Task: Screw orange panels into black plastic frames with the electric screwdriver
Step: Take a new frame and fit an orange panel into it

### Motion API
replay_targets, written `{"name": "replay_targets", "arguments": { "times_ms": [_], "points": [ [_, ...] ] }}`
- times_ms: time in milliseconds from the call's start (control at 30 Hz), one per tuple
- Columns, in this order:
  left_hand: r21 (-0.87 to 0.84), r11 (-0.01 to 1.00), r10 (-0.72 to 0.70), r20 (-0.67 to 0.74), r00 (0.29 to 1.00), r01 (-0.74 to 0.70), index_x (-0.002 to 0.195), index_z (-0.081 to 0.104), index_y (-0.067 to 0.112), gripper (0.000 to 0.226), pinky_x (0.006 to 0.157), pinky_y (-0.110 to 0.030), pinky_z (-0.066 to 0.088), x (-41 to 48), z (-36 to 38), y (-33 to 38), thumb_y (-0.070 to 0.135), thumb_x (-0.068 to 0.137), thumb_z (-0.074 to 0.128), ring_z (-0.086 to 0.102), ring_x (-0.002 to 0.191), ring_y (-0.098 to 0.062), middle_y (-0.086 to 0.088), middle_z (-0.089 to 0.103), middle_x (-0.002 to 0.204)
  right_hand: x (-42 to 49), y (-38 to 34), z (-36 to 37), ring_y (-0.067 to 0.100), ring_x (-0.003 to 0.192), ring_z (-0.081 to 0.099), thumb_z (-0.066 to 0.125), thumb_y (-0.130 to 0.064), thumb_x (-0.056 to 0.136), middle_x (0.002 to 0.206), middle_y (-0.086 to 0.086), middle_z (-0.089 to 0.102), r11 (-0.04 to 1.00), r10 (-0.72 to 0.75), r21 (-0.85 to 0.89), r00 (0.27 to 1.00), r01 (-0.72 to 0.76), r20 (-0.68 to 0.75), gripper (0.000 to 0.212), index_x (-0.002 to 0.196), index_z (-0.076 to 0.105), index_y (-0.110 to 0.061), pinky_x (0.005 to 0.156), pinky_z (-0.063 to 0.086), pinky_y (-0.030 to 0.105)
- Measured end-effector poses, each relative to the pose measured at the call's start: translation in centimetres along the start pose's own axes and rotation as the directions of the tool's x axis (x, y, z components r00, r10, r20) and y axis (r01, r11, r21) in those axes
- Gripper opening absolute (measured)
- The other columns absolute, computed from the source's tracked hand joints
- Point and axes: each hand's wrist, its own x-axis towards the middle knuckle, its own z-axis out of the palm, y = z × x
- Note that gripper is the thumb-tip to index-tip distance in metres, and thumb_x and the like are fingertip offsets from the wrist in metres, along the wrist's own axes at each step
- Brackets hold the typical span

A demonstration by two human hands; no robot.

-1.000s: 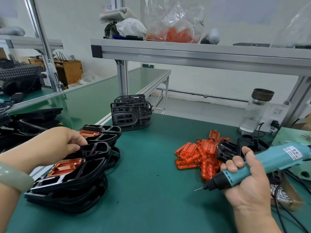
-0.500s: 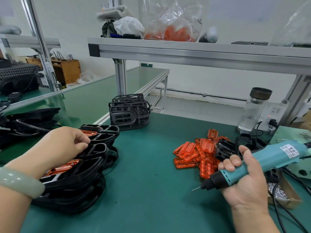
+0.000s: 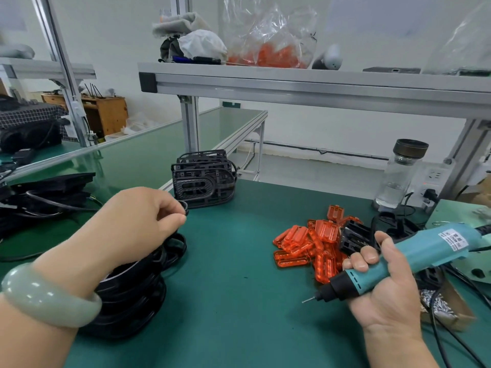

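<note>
Right hand wrapped round teal electric screwdriver; its white label illegible. Left hand pinches black frame rim atop stack. Orange panels heaped beside screwdriver.

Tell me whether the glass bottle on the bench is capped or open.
Capped: a dark lid sits on the upright glass bottle.

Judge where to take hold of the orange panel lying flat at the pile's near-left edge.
Likely its left end, pinched across the narrow width from above and the left. The orange panel lies flat on the mat, with that end clear, while its right end meets the pile.
</note>
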Motion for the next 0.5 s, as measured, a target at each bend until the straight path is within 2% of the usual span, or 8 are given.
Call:
{"name": "replay_targets", "arguments": {
  "times_ms": [133, 367, 500],
  "points": [
    [0.014, 0.995, 0.097, 0.03, 0.995, -0.097, 0.074, 0.062, 0.036, 0.01, 0.056, -0.006, 0.032, 0.3, 0.9, 2.3, 0.037, 0.084, 0.061, 0.053, 0.065, 0.007, 0.019, 0.062, 0.067, 0.0, -0.1, -0.1, 0.004, 0.043, 0.042, 0.043, -0.023, 0.099, 0.054, -0.011, 0.043, 1.0, 0.006, 0.004, 1.0, -0.006, 0.006, 0.015, 0.09, 0.055, -0.026, 0.052, 0.043, 0.016],
    [-0.021, 0.996, 0.093, 0.077, 0.993, -0.092, 0.072, 0.061, 0.035, 0.012, 0.056, -0.004, 0.032, 0.5, 2.8, 2.8, 0.037, 0.085, 0.061, 0.053, 0.065, 0.008, 0.019, 0.062, 0.067, 0.0, 0.0, 0.1, 0.004, 0.043, 0.042, 0.041, -0.021, 0.099, 0.054, -0.011, 0.044, 1.0, 0.005, 0.014, 1.0, -0.005, 0.021, 0.016, 0.09, 0.053, -0.026, 0.052, 0.044, 0.015],
    [-0.039, 0.989, 0.143, 0.096, 0.985, -0.14, 0.074, 0.062, 0.035, 0.011, 0.058, -0.004, 0.034, 0.3, 3.8, 3.4, 0.037, 0.084, 0.06, 0.055, 0.068, 0.007, 0.018, 0.063, 0.07, 0.0, 0.1, 0.0, 0.004, 0.043, 0.042, 0.042, -0.022, 0.099, 0.054, -0.011, 0.044, 1.0, 0.008, 0.013, 1.0, -0.008, 0.023, 0.015, 0.089, 0.053, -0.026, 0.052, 0.044, 0.014]
  ]
}}
